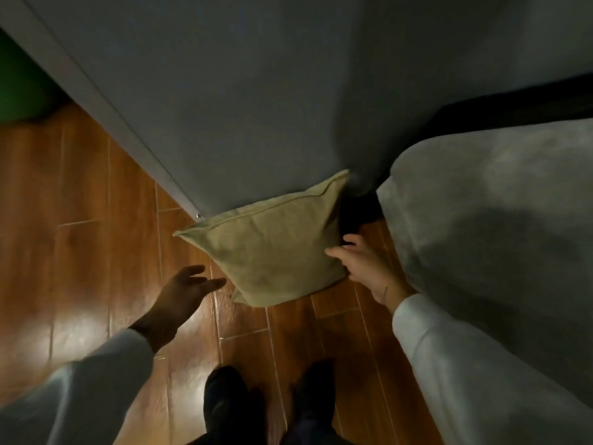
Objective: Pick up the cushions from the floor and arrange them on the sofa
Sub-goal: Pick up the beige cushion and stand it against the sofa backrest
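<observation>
A tan cushion (pixel 276 242) stands on its lower edge on the wooden floor, leaning against a grey wall. My right hand (pixel 359 261) touches the cushion's right edge, thumb on the front face and fingers curled around behind it. My left hand (pixel 184 290) hovers just left of the cushion's lower corner, fingers spread, holding nothing and apart from the fabric. The grey sofa (pixel 487 220) fills the right side, its rounded arm close to my right hand.
The grey wall (pixel 224 91) with a pale skirting board (pixel 106 107) runs diagonally behind the cushion. A dark gap (pixel 356 210) lies between wall and sofa. My two dark shoes (pixel 269 403) stand on the glossy floor boards (pixel 80 252). Something green (pixel 19 85) sits at far left.
</observation>
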